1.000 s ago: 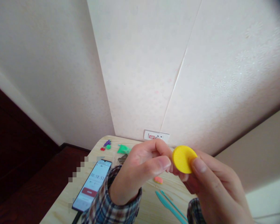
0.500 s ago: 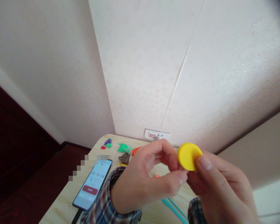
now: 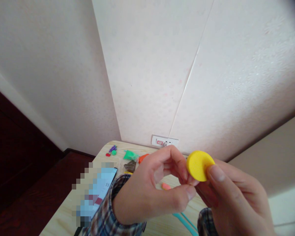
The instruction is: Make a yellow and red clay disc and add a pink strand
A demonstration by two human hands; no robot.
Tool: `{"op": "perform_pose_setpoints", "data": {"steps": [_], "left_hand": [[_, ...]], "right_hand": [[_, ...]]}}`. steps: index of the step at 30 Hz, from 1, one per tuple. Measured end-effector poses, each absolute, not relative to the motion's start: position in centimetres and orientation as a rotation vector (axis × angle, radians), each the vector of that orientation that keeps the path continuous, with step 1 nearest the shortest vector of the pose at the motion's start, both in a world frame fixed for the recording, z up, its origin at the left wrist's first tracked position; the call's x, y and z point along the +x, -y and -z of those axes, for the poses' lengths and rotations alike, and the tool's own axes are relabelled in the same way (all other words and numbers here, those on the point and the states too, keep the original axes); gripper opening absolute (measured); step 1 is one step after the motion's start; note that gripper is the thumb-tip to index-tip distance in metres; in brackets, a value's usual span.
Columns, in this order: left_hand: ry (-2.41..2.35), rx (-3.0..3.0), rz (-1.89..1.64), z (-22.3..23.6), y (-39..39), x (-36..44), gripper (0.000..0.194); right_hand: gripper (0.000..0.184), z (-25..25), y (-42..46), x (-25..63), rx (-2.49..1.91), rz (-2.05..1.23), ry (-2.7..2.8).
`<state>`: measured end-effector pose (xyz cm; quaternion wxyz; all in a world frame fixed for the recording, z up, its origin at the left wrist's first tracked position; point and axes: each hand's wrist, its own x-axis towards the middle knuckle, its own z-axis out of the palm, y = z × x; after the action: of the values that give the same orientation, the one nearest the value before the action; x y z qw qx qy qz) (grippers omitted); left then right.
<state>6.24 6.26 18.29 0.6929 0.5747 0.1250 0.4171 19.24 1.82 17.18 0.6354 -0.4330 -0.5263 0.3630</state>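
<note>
Yellow disc: flattened round, held up above the worktop; right hand pinches its near edge; left hand pinches its left edge; shaped flat, nothing added yet; small purple, green, orange pieces lie far left; phone near left.

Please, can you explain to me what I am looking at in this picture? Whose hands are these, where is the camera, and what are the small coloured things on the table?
The camera is worn on a person's head and looks forward and down, so the two hands are that person's own. The right hand pinches a flat yellow disc, probably modelling clay. The left hand, in a plaid sleeve, touches the disc's lower edge with its fingertips. Below lies a light wooden table in a room corner. On it are a blurred phone, small purple, red and green clay shapes, a green packet, an orange piece, a pink piece and teal plastic tools. A wall socket is behind.
</note>
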Motion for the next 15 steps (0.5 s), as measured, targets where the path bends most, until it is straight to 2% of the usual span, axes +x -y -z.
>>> {"op": "perform_pose_setpoints", "data": {"steps": [15], "left_hand": [[-0.230, 1.155, -0.893, -18.15, -6.10, 6.48, 0.018]], "right_hand": [[0.028, -17.64, -1.90, 19.09, -0.959, -0.822, 1.220]]}}
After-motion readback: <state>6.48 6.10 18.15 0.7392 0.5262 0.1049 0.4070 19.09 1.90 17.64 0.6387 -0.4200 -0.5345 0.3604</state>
